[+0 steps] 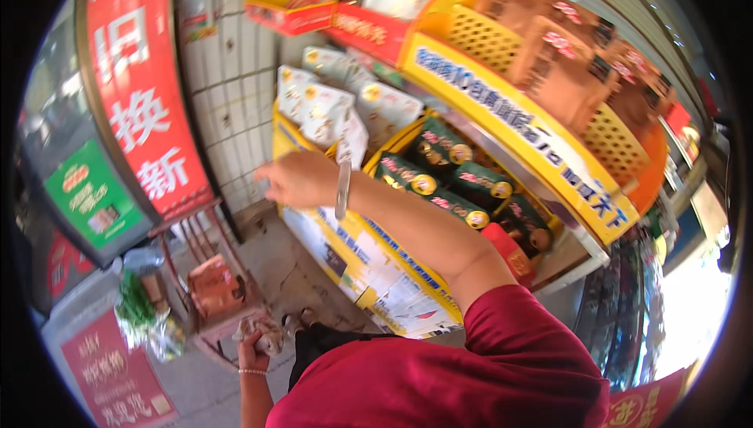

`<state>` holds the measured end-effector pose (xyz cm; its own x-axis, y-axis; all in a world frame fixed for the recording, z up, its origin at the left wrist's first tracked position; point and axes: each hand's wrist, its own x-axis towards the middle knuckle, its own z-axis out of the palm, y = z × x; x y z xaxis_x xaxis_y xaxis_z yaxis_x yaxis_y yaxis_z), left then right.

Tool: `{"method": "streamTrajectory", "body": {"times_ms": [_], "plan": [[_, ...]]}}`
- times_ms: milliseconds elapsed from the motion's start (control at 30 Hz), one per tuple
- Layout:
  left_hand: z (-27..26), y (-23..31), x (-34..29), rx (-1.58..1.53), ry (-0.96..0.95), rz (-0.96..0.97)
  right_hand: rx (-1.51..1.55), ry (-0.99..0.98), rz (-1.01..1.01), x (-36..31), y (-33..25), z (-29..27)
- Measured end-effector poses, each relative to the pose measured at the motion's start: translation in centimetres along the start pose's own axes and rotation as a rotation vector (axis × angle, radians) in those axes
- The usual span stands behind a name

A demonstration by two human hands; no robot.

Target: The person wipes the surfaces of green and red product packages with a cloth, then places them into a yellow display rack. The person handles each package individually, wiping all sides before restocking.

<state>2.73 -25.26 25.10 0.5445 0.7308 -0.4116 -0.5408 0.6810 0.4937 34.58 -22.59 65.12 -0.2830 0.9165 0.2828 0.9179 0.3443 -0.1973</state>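
My left hand [249, 351], with a beaded bracelet at the wrist, is closed on a crumpled beige-grey cloth [263, 337] low beside my leg. Across the front of a yellow display bin [376, 252] reaches my right arm, a pale bangle [343, 190] at its wrist. My right hand [296, 178] is at the bin's left corner, just below the white pouches [323, 111]. Blur hides how its fingers are set and whether anything is between them. Dark green pouches [439, 146] fill the bin's compartment beyond my forearm.
A yellow upper shelf [518, 107] carries brown pouches [561, 75]. On the left, a wooden chair [223, 302] holds a brown packet [216, 287]. Bagged green vegetables [137, 306] are beside it. A tall red sign [137, 91] and a white tiled wall [235, 75] border the stand.
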Motion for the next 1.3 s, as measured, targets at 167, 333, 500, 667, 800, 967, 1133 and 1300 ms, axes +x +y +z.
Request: {"method": "streamTrajectory", "body": {"times_ms": [167, 333, 500, 667, 800, 967, 1133, 1300], "plan": [[0.4, -0.8, 2.1, -0.009, -0.023, -0.060, -0.491, 0.307, 0.120, -1.7, 2.3, -16.3], [2.4, -1.7, 2.0, 0.047, 0.073, -0.049, -0.898, 0.360, 0.503, -9.2, 6.0, -31.5], [4.2, -1.7, 2.2, -0.040, -0.024, -0.090, -1.130, 0.374, 0.814, -18.8, 10.1, -38.8], [4.4, -1.5, 3.6, 0.049, -0.045, -0.077, -0.863, 0.326, 1.002, -22.1, 10.8, -40.2], [2.9, -2.1, 4.5, 0.129, 0.037, -0.058, -1.021, 0.330, 0.918, -19.3, 7.4, -39.4], [3.4, -2.2, 2.7, 0.210, 0.014, -0.109, -1.351, 0.576, 0.725, -14.2, 1.6, -37.5], [8.4, -1.5, -0.6, 0.372, -0.053, 0.180, -1.449, 0.934, 0.382, -11.2, -2.9, -35.9], [11.8, 0.4, -2.4, 0.393, -0.257, 0.124, -0.769, 0.815, 0.109, -7.5, -4.1, -25.0]]}}
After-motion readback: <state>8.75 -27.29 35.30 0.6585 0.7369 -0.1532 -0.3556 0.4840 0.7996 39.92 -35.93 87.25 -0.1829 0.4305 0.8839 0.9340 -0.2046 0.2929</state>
